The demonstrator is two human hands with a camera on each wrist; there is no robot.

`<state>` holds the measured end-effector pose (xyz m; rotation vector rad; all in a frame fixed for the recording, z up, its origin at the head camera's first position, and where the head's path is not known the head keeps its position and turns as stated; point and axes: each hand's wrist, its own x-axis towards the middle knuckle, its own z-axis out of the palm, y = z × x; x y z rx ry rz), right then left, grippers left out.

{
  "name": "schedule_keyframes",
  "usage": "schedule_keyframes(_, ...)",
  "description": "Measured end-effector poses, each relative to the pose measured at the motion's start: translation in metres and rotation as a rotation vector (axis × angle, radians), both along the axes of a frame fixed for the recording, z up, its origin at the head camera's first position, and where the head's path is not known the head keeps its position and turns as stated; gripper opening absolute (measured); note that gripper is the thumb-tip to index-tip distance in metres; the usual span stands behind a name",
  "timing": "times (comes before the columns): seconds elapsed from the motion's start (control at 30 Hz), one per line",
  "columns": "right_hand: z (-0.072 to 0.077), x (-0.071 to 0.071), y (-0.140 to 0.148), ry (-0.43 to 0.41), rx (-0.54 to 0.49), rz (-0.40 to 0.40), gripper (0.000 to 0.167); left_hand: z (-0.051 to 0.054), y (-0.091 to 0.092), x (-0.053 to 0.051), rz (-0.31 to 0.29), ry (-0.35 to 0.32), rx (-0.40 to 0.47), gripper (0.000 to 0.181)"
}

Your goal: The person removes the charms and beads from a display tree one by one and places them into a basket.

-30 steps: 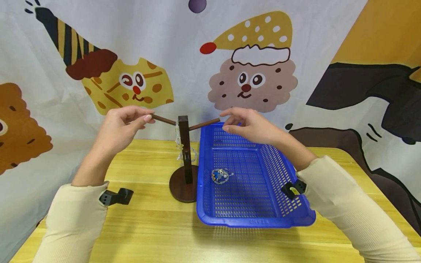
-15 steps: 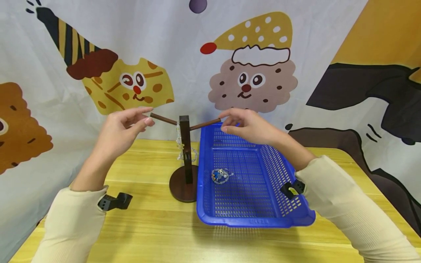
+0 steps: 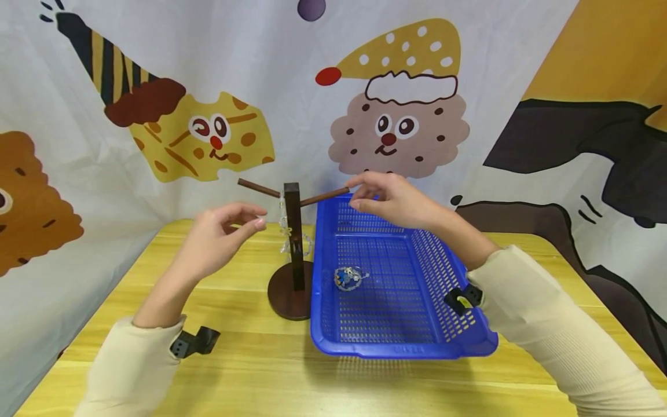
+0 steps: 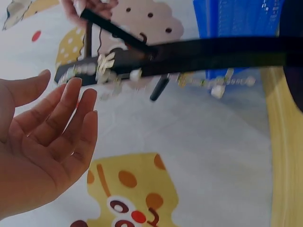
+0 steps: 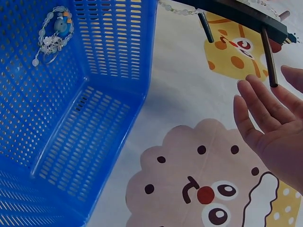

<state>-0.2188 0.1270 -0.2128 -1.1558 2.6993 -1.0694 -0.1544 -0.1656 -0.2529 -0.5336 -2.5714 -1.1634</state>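
Stand (image 3: 298,269) borders basket rim (image 3: 396,350), hands (image 3: 221,238) (image 3: 394,200) relaxed, empty, left apart, right perhaps touching peg (image 3: 324,197).

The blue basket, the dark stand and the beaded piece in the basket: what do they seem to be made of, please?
Blue basket: probably moulded plastic, slightly glossy, given its uniform colour and slotted walls. Dark stand: likely stained wood, smooth, judging by its brown tone. Beaded piece: glass or plastic; its pale, translucent beads leave that open.

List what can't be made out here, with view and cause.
Hanging beads, one strand or two: head view, post hides the middle.
Stand base, right edge: head view, behind the basket.
Rim marking: head view, too small.
Full basket outline: right wrist view, cut off by picture edges.
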Motion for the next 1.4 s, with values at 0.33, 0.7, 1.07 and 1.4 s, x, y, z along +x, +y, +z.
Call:
schedule_keyframes(0.33,0.000,-0.001,0.000,0.012,0.018,-0.003,0.034,-0.017,0.026,0.011,-0.112,0.020,0.012,0.018)
schedule_keyframes(0.7,-0.001,0.000,0.000,0.010,0.012,-0.006,0.033,-0.030,0.042,0.014,-0.104,0.059,-0.023,0.014)
schedule_keyframes(1.07,-0.002,0.002,0.001,-0.019,-0.025,0.015,0.028,-0.031,0.039,0.016,-0.086,0.083,-0.003,0.010)
schedule_keyframes(1.4,0.003,0.013,-0.004,-0.022,-0.074,0.059,0.009,-0.027,0.024,0.020,0.001,0.052,0.019,0.008)
